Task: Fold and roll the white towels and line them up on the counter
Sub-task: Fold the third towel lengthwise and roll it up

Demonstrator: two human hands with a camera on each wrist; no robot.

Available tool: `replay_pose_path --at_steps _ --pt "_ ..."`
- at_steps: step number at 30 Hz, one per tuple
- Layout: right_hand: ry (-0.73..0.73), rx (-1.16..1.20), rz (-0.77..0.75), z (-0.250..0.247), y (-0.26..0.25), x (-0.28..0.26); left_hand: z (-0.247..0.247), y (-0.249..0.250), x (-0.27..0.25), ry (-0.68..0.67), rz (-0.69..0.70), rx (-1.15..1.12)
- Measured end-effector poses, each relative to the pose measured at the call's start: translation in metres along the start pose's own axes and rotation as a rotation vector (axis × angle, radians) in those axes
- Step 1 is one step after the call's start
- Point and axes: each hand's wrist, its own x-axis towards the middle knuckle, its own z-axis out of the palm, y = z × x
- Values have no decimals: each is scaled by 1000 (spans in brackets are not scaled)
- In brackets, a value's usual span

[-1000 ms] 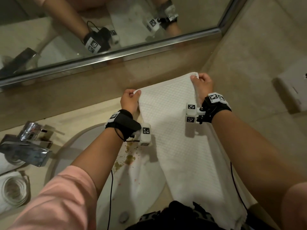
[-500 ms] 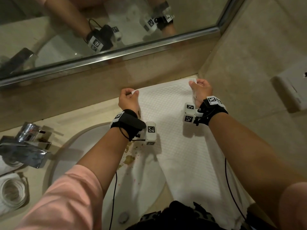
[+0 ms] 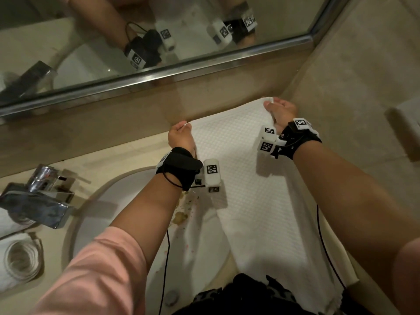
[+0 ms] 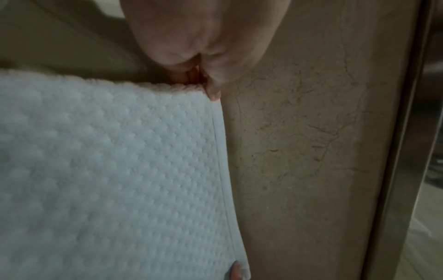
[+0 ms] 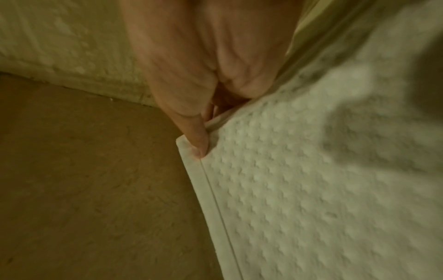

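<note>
1. We hold the white waffle-textured cotton towel (image 3: 247, 183) by its two far corners. It runs from the upper centre of the head view down to the bottom edge of the frame, where its near end hangs off the counter's front. Pinning both corners at once keeps the top hem taut and level, which we judge is what a clean fold needs.
2. Our left hand (image 3: 181, 138), centre of the frame, pinches its corner between thumb and curled fingers; the left wrist view shows a fingertip clamped right on the hem.
3. Our right hand (image 3: 281, 111), upper right of centre, grips the opposite corner; in the right wrist view the thumb presses down on the flat border strip with the other fingers tucked beneath.
4. The hem sits up against the beige stone backsplash (image 3: 136, 123) under the steel-framed mirror (image 3: 159, 42), probably so the long cloth has the full depth of the beige stone counter (image 3: 109, 160) to lie on.
5. The towel's left part drapes over the white oval basin (image 3: 95, 214), where brownish stains (image 3: 181, 217) show at centre frame, a likely reason to keep the clean cloth stretched and to the right.
6. At lower left a rolled white towel (image 3: 20, 260) stands beside the chrome faucet (image 3: 38, 198), seemingly the start of the line.
</note>
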Motion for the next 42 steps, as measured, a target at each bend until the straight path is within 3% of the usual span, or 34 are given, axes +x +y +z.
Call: replay_pose_path --at_steps 3,9,16,21,29,34,42 --pt "-57 55 33 -3 3 -5 -2 -1 2 -14 -6 22" --pt "27 -118 42 -4 9 17 -10 0 8 -4 35 226" --pt "211 -365 -210 9 5 12 -6 4 5 41 109 318" --pt "239 -537 -208 7 10 19 -5 0 2 79 97 421" --pt "229 -713 -237 8 12 28 -2 0 6 100 187 572" --pt "184 -921 -223 2 3 24 -6 -5 2 109 187 554" --pt "209 -997 -403 -46 16 -20 -28 -25 -24 11 128 550"
